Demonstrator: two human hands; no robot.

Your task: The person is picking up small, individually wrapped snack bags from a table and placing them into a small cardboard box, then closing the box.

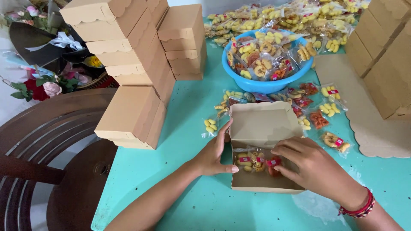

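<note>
I see an open brown box (261, 128) lying on the turquoise bench (188, 111), its lid flap standing up at the far side; my left hand (214, 154) rests against the box's left wall, fingers (222, 137) stretched flat along the edge, thumb at the near corner, gripping nothing; my right hand (314, 167) reaches into the box from the right, fingers (284, 171) curled down onto small clear snack packets (252, 160) lying in the bottom; I cannot tell whether they pinch a packet or only press on it; a red bracelet (357, 207) sits on the right wrist; just beyond the box loose packets (319, 113) of yellow and red snacks lie scattered on the bench; one packet (209, 126) lies near the left hand; farther back stands a blue bowl (265, 83) heaped with packets; closed brown boxes (137, 64) are stacked to the left, more boxes (385, 64) to the right, with a flat cardboard sheet (364, 111) beneath them; off the bench's left edge I see a dark wooden chair (51, 145) and flowers (47, 87).
</note>
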